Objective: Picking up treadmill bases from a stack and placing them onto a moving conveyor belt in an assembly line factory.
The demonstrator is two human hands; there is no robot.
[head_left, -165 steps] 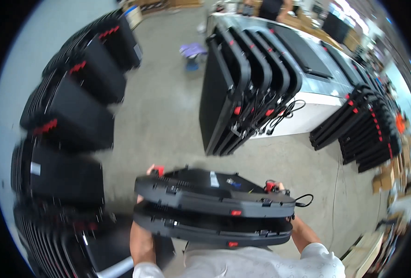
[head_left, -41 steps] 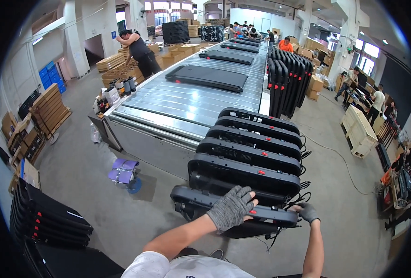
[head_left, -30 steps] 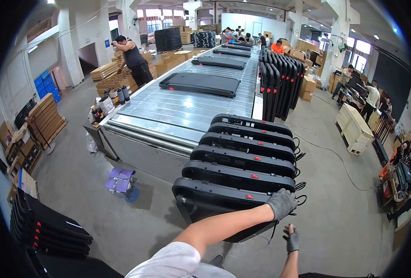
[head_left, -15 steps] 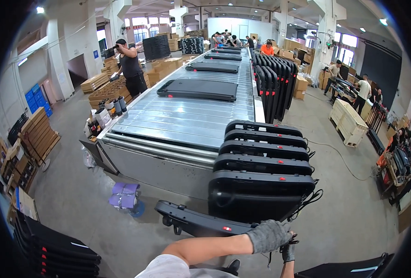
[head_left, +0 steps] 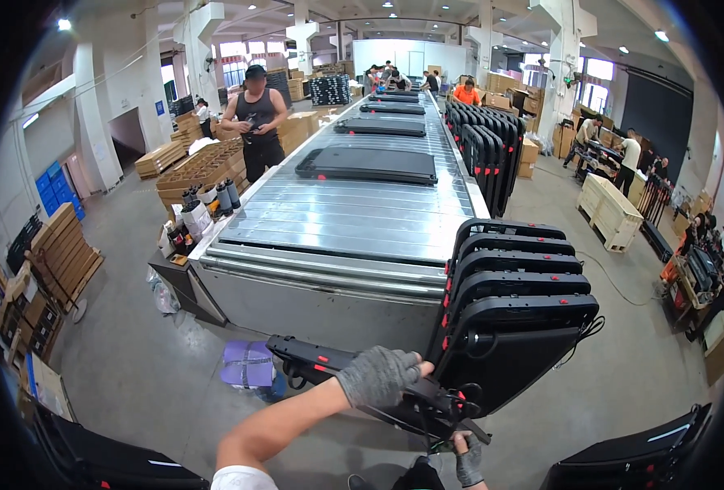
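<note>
Best keep the panel (head_left: pixel 306 354) supported at both ends and clear of the row (head_left: pixel 517 351) by the table's (head_left: pixel 329 224) near right corner. It tilts before the table's near edge, left hand (head_left: pixel 377 378) wrapped over its top, right hand (head_left: pixel 469 461) at its lower end, grip unclear. Slatted metal tops the table; beyond its right edge, a crate (head_left: pixel 611 211) stands on grey floor (head_left: pixel 178 359).

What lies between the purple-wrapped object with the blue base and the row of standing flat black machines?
In the head view, another long, flat black machine shows between them, held slanting, with the grey-gloved left hand on it.
</note>
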